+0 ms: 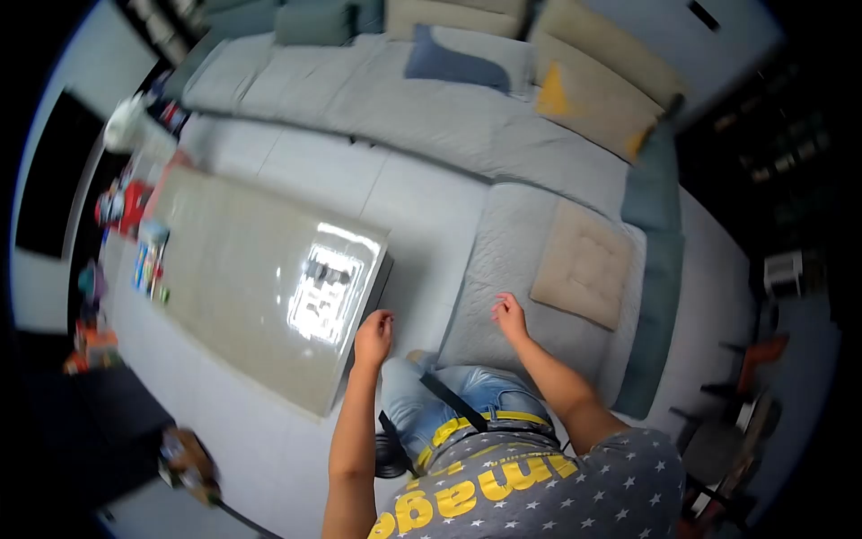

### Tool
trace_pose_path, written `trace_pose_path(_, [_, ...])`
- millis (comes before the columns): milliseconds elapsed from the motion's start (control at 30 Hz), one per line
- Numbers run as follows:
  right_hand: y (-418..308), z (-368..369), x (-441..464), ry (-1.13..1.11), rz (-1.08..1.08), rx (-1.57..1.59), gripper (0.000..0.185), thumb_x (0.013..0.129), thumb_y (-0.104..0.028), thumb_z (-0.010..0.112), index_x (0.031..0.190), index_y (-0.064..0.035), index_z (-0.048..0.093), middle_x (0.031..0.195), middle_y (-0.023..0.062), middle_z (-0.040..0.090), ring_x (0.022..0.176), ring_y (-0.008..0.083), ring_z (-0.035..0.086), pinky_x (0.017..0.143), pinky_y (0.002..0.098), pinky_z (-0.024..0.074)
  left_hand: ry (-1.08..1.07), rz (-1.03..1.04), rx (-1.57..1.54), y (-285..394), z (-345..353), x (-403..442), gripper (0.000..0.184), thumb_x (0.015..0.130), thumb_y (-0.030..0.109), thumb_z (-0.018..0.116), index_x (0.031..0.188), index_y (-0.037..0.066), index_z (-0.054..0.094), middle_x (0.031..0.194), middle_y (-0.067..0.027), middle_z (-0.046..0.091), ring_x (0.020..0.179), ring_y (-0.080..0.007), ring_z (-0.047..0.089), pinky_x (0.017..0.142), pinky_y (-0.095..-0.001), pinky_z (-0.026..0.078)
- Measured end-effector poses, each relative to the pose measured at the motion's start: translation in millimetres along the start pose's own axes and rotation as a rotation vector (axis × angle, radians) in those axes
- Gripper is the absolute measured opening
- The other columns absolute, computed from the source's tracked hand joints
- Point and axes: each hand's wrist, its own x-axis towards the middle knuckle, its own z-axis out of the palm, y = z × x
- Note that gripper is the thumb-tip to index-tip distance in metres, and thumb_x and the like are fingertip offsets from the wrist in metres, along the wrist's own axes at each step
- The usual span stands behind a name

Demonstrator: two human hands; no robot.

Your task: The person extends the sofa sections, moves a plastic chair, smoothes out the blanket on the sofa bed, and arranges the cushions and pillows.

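My left hand (373, 337) hangs beside the near right corner of a low glossy-topped coffee table (242, 260). Its fingers are loosely curled, with no object visible in them. Over the grey quilted seat of the sofa (489, 260), my right hand (509, 314) is raised with its fingers bent but apart, holding nothing. A beige tufted seat cushion (585, 262) lies on the sofa, to the right of that hand. From this view I cannot tell whether either hand touches the furniture.
A blue pillow (456, 61) and a beige-yellow pillow (593, 108) rest on the sofa. Small packages (148, 260) stand at the table's left edge, near a white bag (135, 126). A box of items (187, 460) is at lower left. Pale floor (409, 202) runs between table and sofa.
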Motion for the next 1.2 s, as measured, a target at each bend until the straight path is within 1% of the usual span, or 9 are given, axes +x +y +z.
trace_pose_path(433, [-9.7, -28.5, 46.5, 0.803, 0.197, 0.347, 0.022, 0.086, 0.002, 0.041, 0.103, -0.0048, 0.053, 0.077, 0.007, 0.057, 0.054, 0.0119, 0.053, 0.051, 0.024, 0.0468, -0.594, 0.305, -0.024, 60.4, 143.8, 240.4, 0.009, 0.082, 0.011, 0.059, 0.089, 0.005, 0.059, 0.078, -0.0117, 0.062, 0.07, -0.025, 0.061, 0.063, -0.0332, 0.048])
trace_pose_path(500, [-6.3, -29.3, 67.9, 0.917, 0.25, 0.418, 0.021, 0.087, 0.0, 0.042, 0.104, -0.0052, 0.053, 0.079, 0.0075, 0.058, 0.054, 0.0122, 0.053, 0.051, 0.0252, 0.0468, -0.665, 0.403, 0.011, 76.7, 173.1, 291.5, 0.007, 0.084, 0.008, 0.057, 0.088, 0.003, 0.058, 0.077, -0.01, 0.062, 0.067, -0.0186, 0.061, 0.062, -0.0291, 0.048])
trace_pose_path(567, [-10.8, -29.0, 75.5, 0.976, 0.433, 0.412, 0.021, 0.088, -0.003, 0.042, 0.106, -0.0048, 0.052, 0.08, 0.0077, 0.058, 0.054, 0.0126, 0.053, 0.051, 0.0267, 0.0465, -0.787, 0.467, 0.036, 96.7, 199.3, 338.4, 0.006, 0.083, 0.009, 0.057, 0.087, 0.004, 0.058, 0.077, -0.0107, 0.062, 0.067, -0.0209, 0.061, 0.061, -0.0307, 0.048])
trace_pose_path(733, [-15.2, 2.8, 96.1, 1.108, 0.5, 0.633, 0.021, 0.088, -0.005, 0.041, 0.106, -0.0027, 0.051, 0.079, 0.0073, 0.058, 0.054, 0.0135, 0.054, 0.05, 0.0267, 0.0455, -0.99, 0.72, 0.306, 153.8, 259.8, 422.9, 0.011, 0.081, 0.012, 0.056, 0.09, 0.008, 0.059, 0.085, -0.0125, 0.062, 0.073, -0.0275, 0.061, 0.063, -0.0384, 0.048])
trace_pose_path(900, [35.4, 38.9, 139.7, 1.143, 0.598, 0.722, 0.022, 0.086, -0.005, 0.044, 0.106, -0.0035, 0.053, 0.076, 0.0068, 0.058, 0.054, 0.0145, 0.055, 0.05, 0.0273, 0.0467, -0.976, 0.751, 0.456, 131.3, 352.4, 463.1, 0.017, 0.081, 0.017, 0.058, 0.095, 0.008, 0.059, 0.092, -0.0118, 0.062, 0.083, -0.0291, 0.061, 0.07, -0.0401, 0.048])
trace_pose_path(967, [57.5, 39.3, 163.7, 1.013, 0.621, 0.385, 0.019, 0.085, -0.007, 0.048, 0.102, -0.0043, 0.056, 0.078, 0.0074, 0.06, 0.057, 0.0137, 0.057, 0.051, 0.0274, 0.0477, -0.952, 0.643, 0.544, 106.6, 392.3, 467.2, 0.018, 0.082, 0.019, 0.058, 0.096, 0.009, 0.059, 0.094, -0.0107, 0.062, 0.088, -0.0301, 0.06, 0.072, -0.0408, 0.048])
trace_pose_path(1000, [71.0, 37.0, 178.9, 1.0, 0.63, 0.379, 0.019, 0.085, -0.007, 0.048, 0.102, -0.0043, 0.056, 0.078, 0.0074, 0.06, 0.057, 0.0137, 0.057, 0.051, 0.0274, 0.0477, -1.007, 0.568, 0.63, 93.2, 412.9, 473.0, 0.032, 0.082, 0.021, 0.059, 0.112, 0.01, 0.053, 0.106, -0.0128, 0.058, 0.094, -0.0312, 0.058, 0.077, -0.0412, 0.048])
trace_pose_path(1133, [91.8, -18.7, 249.1, 0.832, 0.499, -0.056, 0.02, 0.084, -0.015, 0.053, 0.099, -0.002, 0.059, 0.085, 0.0152, 0.063, 0.075, 0.0278, 0.061, 0.068, 0.0368, 0.0482, -0.857, 0.437, 0.648, 70.5, 468.0, 462.2, 0.064, 0.082, 0.021, 0.059, 0.136, 0.009, 0.028, 0.122, -0.0174, 0.046, 0.103, -0.0349, 0.054, 0.084, -0.0415, 0.047])
trace_pose_path(1200, [87.5, -67.0, 288.8, 0.697, 0.432, -0.243, 0.021, 0.084, -0.015, 0.053, 0.099, -0.0016, 0.059, 0.09, 0.0174, 0.062, 0.084, 0.0324, 0.059, 0.075, 0.0399, 0.0465, -0.835, 0.415, 0.646, 61.7, 493.4, 465.4, 0.06, 0.082, 0.021, 0.06, 0.133, 0.008, 0.031, 0.122, -0.0172, 0.047, 0.107, -0.035, 0.051, 0.086, -0.0423, 0.046])
